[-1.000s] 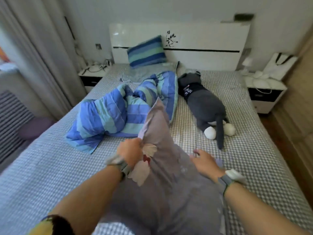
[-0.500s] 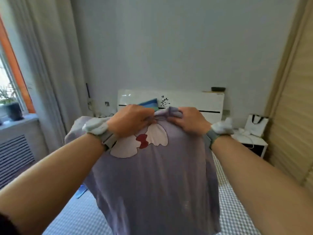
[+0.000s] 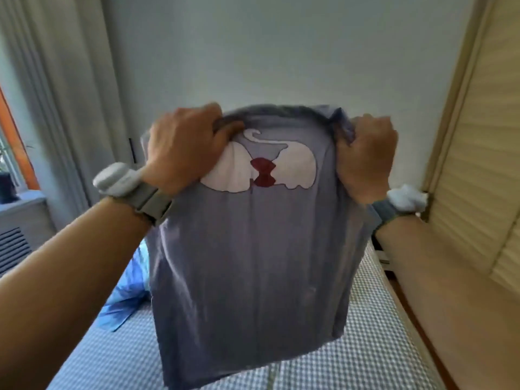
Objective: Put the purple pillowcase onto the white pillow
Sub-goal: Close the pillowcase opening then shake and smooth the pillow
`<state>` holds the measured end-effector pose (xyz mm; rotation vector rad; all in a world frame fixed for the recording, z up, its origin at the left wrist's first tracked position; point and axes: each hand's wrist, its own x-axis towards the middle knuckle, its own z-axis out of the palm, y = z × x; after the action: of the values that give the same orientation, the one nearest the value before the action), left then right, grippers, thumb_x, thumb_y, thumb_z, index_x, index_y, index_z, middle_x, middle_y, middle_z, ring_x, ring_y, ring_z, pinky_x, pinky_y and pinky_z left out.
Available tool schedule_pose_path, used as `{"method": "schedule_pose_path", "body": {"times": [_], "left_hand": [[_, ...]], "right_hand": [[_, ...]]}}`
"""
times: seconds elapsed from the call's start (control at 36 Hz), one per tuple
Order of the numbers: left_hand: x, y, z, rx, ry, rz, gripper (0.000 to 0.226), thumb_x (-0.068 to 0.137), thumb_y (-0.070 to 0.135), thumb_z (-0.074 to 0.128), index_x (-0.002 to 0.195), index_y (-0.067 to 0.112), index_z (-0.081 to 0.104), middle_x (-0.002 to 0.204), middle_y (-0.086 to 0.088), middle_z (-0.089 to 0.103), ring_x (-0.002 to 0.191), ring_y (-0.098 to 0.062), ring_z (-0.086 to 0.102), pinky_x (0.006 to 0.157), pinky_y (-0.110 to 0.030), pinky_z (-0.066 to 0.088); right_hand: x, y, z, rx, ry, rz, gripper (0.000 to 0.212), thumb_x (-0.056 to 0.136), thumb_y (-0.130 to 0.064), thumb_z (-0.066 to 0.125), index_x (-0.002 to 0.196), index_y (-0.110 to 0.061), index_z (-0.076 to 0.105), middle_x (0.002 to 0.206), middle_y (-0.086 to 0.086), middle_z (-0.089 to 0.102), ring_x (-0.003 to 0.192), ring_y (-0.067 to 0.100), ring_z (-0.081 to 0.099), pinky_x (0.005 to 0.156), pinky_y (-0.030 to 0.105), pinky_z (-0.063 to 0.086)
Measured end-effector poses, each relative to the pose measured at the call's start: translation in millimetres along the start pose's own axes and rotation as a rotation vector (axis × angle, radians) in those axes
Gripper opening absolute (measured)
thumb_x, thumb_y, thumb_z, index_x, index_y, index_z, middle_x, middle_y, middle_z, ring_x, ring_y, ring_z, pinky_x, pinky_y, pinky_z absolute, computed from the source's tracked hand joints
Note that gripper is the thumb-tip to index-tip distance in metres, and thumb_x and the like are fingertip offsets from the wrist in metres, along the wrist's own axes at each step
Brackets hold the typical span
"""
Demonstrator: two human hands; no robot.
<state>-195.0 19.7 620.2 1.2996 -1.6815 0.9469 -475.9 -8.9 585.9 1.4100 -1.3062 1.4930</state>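
Observation:
The purple pillowcase (image 3: 247, 263), printed with a white shape and a dark red bow, hangs upright in the air above the bed. My left hand (image 3: 185, 147) grips its top left corner. My right hand (image 3: 365, 156) grips its top right corner. Both fists are clenched around bunched fabric, and the cloth is stretched between them. The case looks filled and bulky; the white pillow itself is hidden inside it, so I cannot see it.
Below lies the bed with a checked grey sheet (image 3: 374, 356). A blue striped blanket (image 3: 126, 294) lies at the left. A curtain (image 3: 62, 94) and radiator are at the left, a wooden wardrobe (image 3: 478, 136) at the right.
The pillowcase went from lying on the bed to being lifted high. My hands then moved apart from its top middle to the two top corners, and my view tilted upward.

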Motion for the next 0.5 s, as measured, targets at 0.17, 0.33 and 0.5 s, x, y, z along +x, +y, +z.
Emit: {"method": "schedule_pose_path", "body": {"times": [0.17,0.33,0.5], "left_hand": [[-98,9,81,0.188,-0.675,0.216,0.053,0.100,0.060,0.020,0.108,0.032,0.065,0.087,-0.001,0.071,0.075,-0.027,0.071,0.062,-0.030,0.050],[-82,10,71,-0.039,-0.616,0.070,0.076,0.094,0.074,0.009,0.093,0.023,0.065,0.090,-0.008,0.069,0.078,-0.031,0.065,0.066,-0.036,0.048],[-71,50,44,-0.473,-1.041,-0.164,0.057,0.098,0.064,0.037,0.090,0.018,0.070,0.092,-0.008,0.067,0.086,-0.023,0.066,0.082,-0.035,0.053]], "right_hand": [[-102,8,19,-0.208,-0.999,-0.096,0.052,0.101,-0.047,0.038,0.085,-0.010,0.069,0.087,0.019,0.070,0.082,0.037,0.067,0.067,0.037,0.048],[-87,33,-2,-0.259,-0.636,-0.193,0.045,0.096,-0.040,0.056,0.065,-0.007,0.064,0.065,0.014,0.064,0.069,0.036,0.057,0.066,0.043,0.043],[-68,42,-29,-0.382,-0.562,-0.048,0.045,0.101,-0.043,0.043,0.093,-0.010,0.071,0.098,0.013,0.068,0.102,0.037,0.052,0.100,0.050,0.035]]}}
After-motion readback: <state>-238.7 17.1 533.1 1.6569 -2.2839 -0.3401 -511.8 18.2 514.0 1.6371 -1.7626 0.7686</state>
